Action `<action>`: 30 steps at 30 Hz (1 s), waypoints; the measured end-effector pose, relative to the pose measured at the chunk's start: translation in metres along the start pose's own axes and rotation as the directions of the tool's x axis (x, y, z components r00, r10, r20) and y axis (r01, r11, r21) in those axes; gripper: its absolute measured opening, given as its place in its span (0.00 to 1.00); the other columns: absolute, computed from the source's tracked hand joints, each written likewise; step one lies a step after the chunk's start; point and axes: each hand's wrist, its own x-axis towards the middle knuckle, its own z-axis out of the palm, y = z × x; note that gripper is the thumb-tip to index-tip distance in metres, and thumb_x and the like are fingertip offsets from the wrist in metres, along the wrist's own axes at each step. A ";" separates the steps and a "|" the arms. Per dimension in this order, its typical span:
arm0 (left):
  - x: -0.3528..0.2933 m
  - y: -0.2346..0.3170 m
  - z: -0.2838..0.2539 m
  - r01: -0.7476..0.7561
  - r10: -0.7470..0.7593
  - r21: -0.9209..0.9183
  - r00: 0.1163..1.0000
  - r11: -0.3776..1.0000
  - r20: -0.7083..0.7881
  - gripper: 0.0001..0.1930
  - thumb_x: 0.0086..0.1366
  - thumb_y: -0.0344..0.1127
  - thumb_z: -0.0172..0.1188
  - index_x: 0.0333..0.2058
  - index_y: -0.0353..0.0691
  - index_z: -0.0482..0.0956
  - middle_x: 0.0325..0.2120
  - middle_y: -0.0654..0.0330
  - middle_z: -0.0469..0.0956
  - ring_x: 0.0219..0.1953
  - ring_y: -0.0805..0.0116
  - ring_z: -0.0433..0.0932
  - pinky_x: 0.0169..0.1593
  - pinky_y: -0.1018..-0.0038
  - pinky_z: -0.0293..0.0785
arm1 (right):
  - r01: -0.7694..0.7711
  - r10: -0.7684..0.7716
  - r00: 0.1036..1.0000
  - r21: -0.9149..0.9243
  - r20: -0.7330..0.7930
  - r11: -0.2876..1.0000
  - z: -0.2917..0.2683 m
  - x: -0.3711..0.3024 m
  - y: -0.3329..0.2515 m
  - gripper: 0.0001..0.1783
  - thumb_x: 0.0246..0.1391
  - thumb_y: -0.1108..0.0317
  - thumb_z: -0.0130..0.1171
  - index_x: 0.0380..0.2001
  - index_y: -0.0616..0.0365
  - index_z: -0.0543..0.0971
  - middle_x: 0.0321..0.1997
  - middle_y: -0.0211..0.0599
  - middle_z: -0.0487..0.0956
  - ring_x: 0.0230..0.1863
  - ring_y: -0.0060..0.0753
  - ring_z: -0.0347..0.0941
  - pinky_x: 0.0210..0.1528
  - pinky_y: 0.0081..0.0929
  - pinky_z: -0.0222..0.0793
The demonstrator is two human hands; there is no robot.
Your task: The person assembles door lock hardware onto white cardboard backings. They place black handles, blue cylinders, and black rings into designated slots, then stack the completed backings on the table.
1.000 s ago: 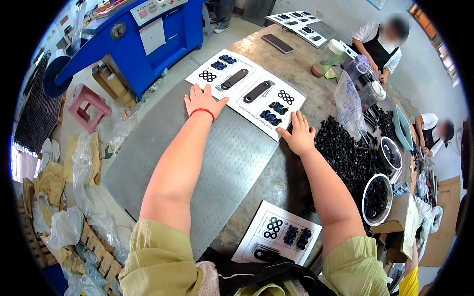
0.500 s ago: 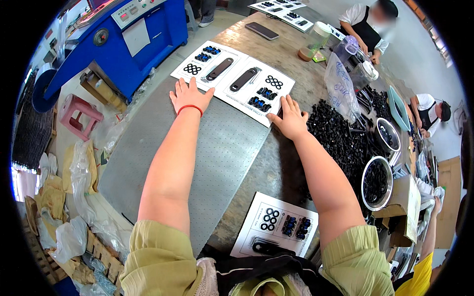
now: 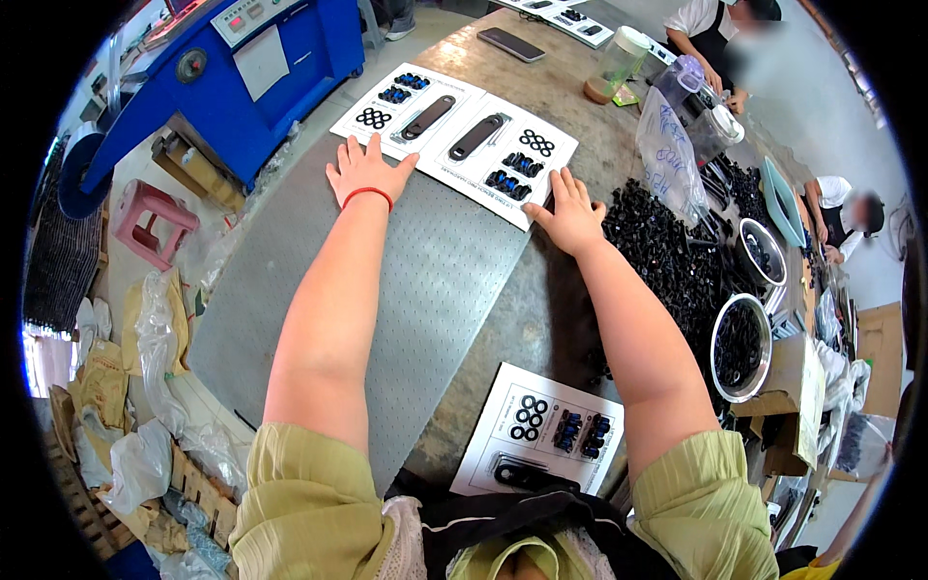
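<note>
Two white hardware cards lie edge to edge across the far end of a grey dotted mat. Both the left card (image 3: 464,104) and the right card (image 3: 517,121) carry black rings, blue-and-black bolts, a long black tool and thin metal pieces. My left hand (image 3: 372,176), with a red band at the wrist, rests fingers spread at the left card's near edge. At the right card's near right corner is my right hand (image 3: 572,215), its fingers extended and thumb apart. Neither hand grips anything. Close to my body lies another such card (image 3: 493,425), its lower edge partly hidden by my clothing.
Heaped black parts (image 3: 667,261) cover the table's right side, beside metal bowls (image 3: 716,372) and a plastic bag (image 3: 667,159). A phone (image 3: 510,44) and a jar (image 3: 619,68) sit farther off. Co-workers are at the far right; a blue machine (image 3: 290,87) and pink stool (image 3: 153,220) stand left.
The whole view has shifted slightly, so the table appears higher. Both hands stay at the cards' near edges. A yellow-sleeved person's raised arm at lower right has mostly left the view.
</note>
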 end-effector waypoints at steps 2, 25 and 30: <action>-0.002 0.003 0.003 -0.008 0.008 0.011 1.000 1.000 0.009 0.44 0.59 0.73 0.48 0.68 0.56 0.57 0.71 0.54 0.48 0.73 0.59 0.45 0.71 0.53 0.42 | -0.008 0.008 1.000 -0.009 -0.010 1.000 0.004 0.000 0.005 0.49 0.53 0.34 0.54 0.70 0.49 0.55 0.76 0.35 0.50 0.76 0.36 0.43 0.68 0.66 0.41; -0.314 -0.029 -0.030 -0.517 0.749 -0.701 0.662 0.492 0.037 0.09 0.53 0.30 0.67 0.35 0.40 0.84 0.31 0.58 0.77 0.33 0.63 0.76 0.37 0.71 0.73 | 0.117 -0.154 0.967 0.184 0.203 0.976 -0.072 -0.308 -0.014 0.08 0.51 0.64 0.60 0.30 0.56 0.82 0.34 0.39 0.77 0.43 0.44 0.75 0.45 0.39 0.73; -0.320 -0.019 -0.014 -0.595 0.768 -0.639 0.641 0.487 -0.011 0.07 0.54 0.33 0.67 0.33 0.43 0.85 0.28 0.60 0.77 0.32 0.61 0.77 0.37 0.69 0.73 | 0.130 -0.146 0.980 0.117 0.133 0.985 -0.036 -0.297 -0.039 0.08 0.49 0.63 0.61 0.26 0.56 0.81 0.32 0.37 0.78 0.38 0.43 0.77 0.39 0.39 0.75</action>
